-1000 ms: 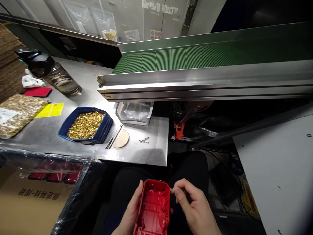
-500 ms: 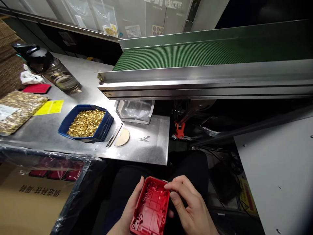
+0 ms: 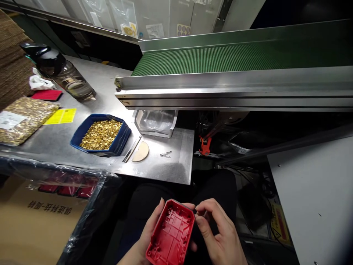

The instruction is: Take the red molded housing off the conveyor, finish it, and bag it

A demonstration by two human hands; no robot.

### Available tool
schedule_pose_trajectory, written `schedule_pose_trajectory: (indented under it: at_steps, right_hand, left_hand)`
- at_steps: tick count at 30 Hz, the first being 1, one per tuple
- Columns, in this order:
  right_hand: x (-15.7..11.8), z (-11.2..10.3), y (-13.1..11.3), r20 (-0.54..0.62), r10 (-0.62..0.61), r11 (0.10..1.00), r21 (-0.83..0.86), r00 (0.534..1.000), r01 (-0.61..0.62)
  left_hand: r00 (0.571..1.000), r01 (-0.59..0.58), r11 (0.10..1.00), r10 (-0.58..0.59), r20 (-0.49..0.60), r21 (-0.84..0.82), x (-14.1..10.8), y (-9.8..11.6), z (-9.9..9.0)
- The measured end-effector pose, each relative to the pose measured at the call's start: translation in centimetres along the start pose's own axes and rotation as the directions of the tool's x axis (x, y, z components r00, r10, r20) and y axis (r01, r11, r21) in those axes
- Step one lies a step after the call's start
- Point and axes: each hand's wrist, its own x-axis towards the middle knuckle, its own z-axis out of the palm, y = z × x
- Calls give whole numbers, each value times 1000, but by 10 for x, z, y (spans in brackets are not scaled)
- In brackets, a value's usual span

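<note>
My left hand (image 3: 150, 230) is wrapped around a red plastic housing shell (image 3: 173, 233), its open inside facing up. Ribs and small round posts line the inside of the shell, which is tilted over my lap. At the shell's upper right edge is my right hand (image 3: 220, 232), thumb and index fingertips drawn close together. Whatever may lie between those fingertips is too small to make out. On the metal table beyond, a blue bin (image 3: 125, 138) holds many small brass-coloured metal pieces (image 3: 102, 134).
A small metal clipper (image 3: 166, 154) and a cut wooden disc (image 3: 141, 152) lie near the table (image 3: 180, 169) edge. Behind stand a clear tray (image 3: 156, 123), a green conveyor (image 3: 206, 59) and a bottle (image 3: 78, 86). A plastic-lined box (image 3: 49, 221) with red parts (image 3: 68, 187) is at left.
My right fingertips have moved from over the shell's inside to its outer right edge. The shell has turned slightly in my left hand. The whole view has shifted a little.
</note>
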Motion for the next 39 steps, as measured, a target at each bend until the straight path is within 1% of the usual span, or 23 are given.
schedule_pose_trajectory:
  at_steps: [3, 6, 9, 12, 16, 18, 21, 25, 26, 28, 30, 32, 34, 36, 39]
  right_hand:
    - [0, 2, -4, -29, 19, 999, 27, 999, -19]
    - [0, 5, -7, -27, 37, 998, 54, 999, -35]
    - [1, 8, -7, -8, 36, 998, 53, 999, -36]
    - [4, 9, -4, 11, 33, 999, 16, 999, -33]
    - [7, 10, -2, 44, -22, 998, -57, 999, 24]
    - [7, 12, -4, 30, -11, 998, -54, 999, 13]
    - [8, 15, -8, -24, 55, 998, -16, 998, -55]
    - [15, 11, -7, -95, 37, 996, -79, 995, -45]
    - [19, 10, -8, -87, 39, 995, -89, 995, -47]
    - [25, 7, -11, -26, 69, 994, -85, 997, -71]
    - [29, 6, -17, 65, 112, 991, -75, 992, -107]
    - [32, 7, -25, 158, 143, 989, -68, 977, -133]
    - [32, 10, -30, 227, 158, 987, -68, 961, -146]
    - [32, 12, -33, 256, 162, 986, -69, 953, -149]
    - [30, 15, -34, 242, 186, 982, -72, 952, -173]
  left_hand:
    - [998, 36, 999, -36, 47, -8, 2, 4, 8]
    - [997, 65, 998, -64, 50, -26, 2, 6, 10]
    - [995, 101, 994, -100, 28, -36, -1, 6, 2]
    - [993, 116, 991, -116, -9, -64, -4, 5, -8]
    - [987, 122, 988, -130, -94, -93, -5, 4, -12]
    - [985, 106, 991, -116, -126, -79, -6, 3, -10]
    - [982, 51, 996, -63, -179, -71, -6, 2, -8]
    - [965, 34, 999, -38, -261, -20, -10, -2, -10]
    - [958, 29, 1000, -24, -285, 11, -12, -3, -10]
    - [949, 2, 995, 30, -314, 102, -14, -5, -7]
    - [954, -39, 975, 102, -283, 221, -16, -5, -1]
    - [961, -87, 938, 167, -220, 335, -18, -4, 5]
    - [967, -110, 905, 193, -168, 410, -19, -3, 10]
    - [975, -112, 877, 189, -121, 467, -19, -1, 12]
    - [980, -137, 842, 192, -53, 522, -18, -1, 9]
